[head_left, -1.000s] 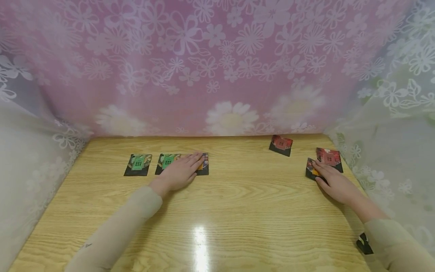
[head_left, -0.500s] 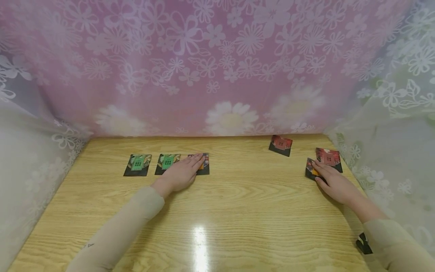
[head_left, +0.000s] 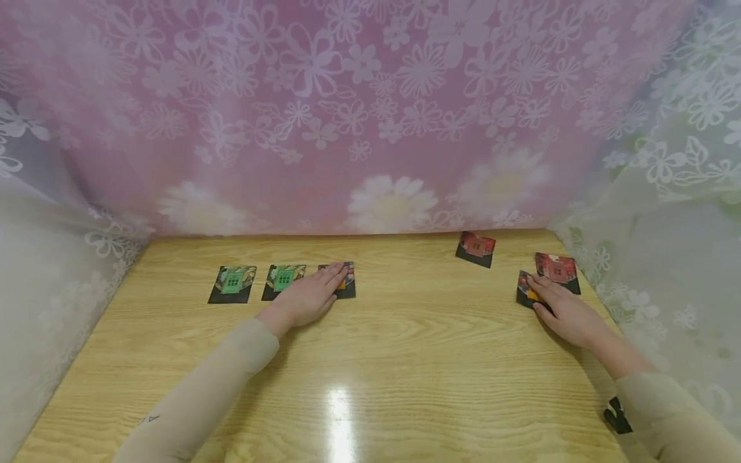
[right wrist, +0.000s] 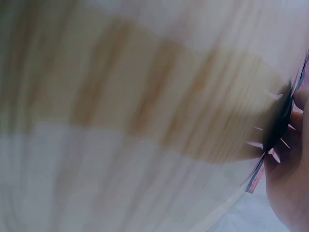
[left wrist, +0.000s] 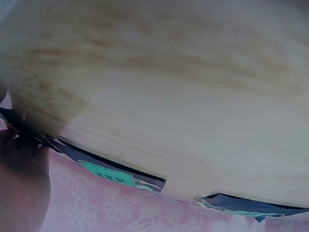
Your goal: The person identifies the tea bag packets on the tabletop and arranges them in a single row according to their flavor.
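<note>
In the head view my left hand point(head_left: 305, 298) lies over a small dark packet point(head_left: 347, 289) with an orange patch, its fingers stretched out on top. Left of it are two dark packets with green labels: one point(head_left: 280, 278) partly beside the wrist, the other point(head_left: 231, 285) farther left. My right hand point(head_left: 570, 316) rests its extended fingers on another orange-labelled packet point(head_left: 523, 290), whose edge looks raised. A red-labelled packet point(head_left: 558, 273) touches or nearly touches those fingers. Both wrist views show fingers over dark packet edges; the undersides of the fingers are mostly hidden.
A second red-labelled packet point(head_left: 476, 249) lies at the table's back edge. The wooden table point(head_left: 428, 373) is bounded by a pink flowered curtain point(head_left: 370, 116) behind and pale curtains at the sides. A dark object point(head_left: 617, 417) lies beyond the right table edge, partly behind the sleeve.
The camera view shifts slightly. Both hands stay on their packets, and no packet visibly moves on the table over the last half second.
</note>
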### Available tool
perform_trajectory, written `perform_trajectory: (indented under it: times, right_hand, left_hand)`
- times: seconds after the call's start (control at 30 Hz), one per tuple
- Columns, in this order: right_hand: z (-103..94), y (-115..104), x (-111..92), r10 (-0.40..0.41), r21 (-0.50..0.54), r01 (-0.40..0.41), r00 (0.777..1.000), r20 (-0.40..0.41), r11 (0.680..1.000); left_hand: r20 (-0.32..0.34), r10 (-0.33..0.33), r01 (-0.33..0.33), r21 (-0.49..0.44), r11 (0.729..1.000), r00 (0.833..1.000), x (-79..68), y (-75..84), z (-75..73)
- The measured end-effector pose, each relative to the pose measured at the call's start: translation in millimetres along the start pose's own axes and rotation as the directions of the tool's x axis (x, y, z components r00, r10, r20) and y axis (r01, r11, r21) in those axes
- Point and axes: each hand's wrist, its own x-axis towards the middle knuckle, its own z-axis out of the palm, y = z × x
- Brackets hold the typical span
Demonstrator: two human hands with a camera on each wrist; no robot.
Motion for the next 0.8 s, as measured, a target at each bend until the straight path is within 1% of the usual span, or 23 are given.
perform_trajectory:
  times: [0.17,0.37,0.5,0.8]
  right_hand:
    - [1.8,-9,2,-0.028,-0.015,0.028,1.000,-0.012,1.000]
    - [1.2,-30,10,-0.059,-0.010,0.059,0.998,-0.010,0.998]
    - [0.8,-44,20,-0.093,0.004,0.093,0.996,-0.008,0.996]
    - [5.3,-76,46,-0.169,0.027,0.169,0.986,-0.006,0.985]
  left_hand:
    - [-0.002,0.008,-0.008,-0.002,1.000,1.000,0.2,0.3,1.7]
    - [0.000,0.007,-0.007,-0.001,1.000,1.000,-0.4,0.0,0.7]
    - [-0.002,0.007,-0.007,-0.018,1.000,1.000,-1.3,0.2,-0.5]
    - [-0.008,0.001,-0.002,-0.048,0.999,1.000,0.7,-1.4,2.6]
